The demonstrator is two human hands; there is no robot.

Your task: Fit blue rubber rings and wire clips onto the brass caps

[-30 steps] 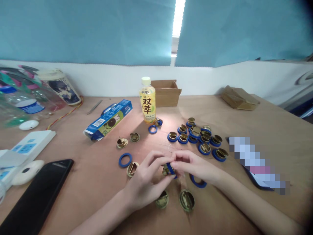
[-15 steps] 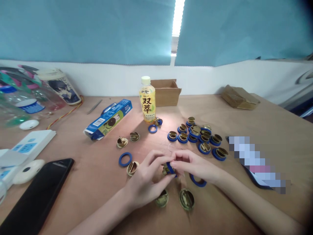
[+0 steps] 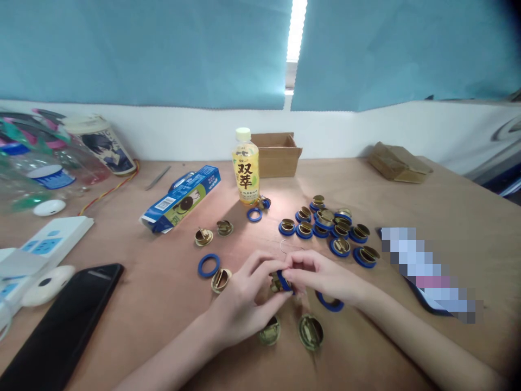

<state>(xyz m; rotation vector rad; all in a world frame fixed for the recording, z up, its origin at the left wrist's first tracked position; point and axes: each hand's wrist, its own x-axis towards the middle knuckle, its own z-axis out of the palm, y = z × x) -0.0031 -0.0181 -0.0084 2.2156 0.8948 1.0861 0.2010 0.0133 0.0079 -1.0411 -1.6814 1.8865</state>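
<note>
Brass fitting (image 3: 277, 283) and blue ring (image 3: 284, 280) sit pinched between left hand (image 3: 244, 304) and right hand (image 3: 321, 277), fingers clamped, above the table (image 3: 163, 282).

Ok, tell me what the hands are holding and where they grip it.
Both hands pinch one brass disc with a blue ring on it: left hand fingertips on the brass side, right hand fingertips on the ring's rim.

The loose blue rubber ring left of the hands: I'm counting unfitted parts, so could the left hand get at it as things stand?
Probably yes. The blue rubber ring lies alone on bare wooden table, nothing over it. But the left hand and right hand together pinch a brass disc with blue ring.
</note>
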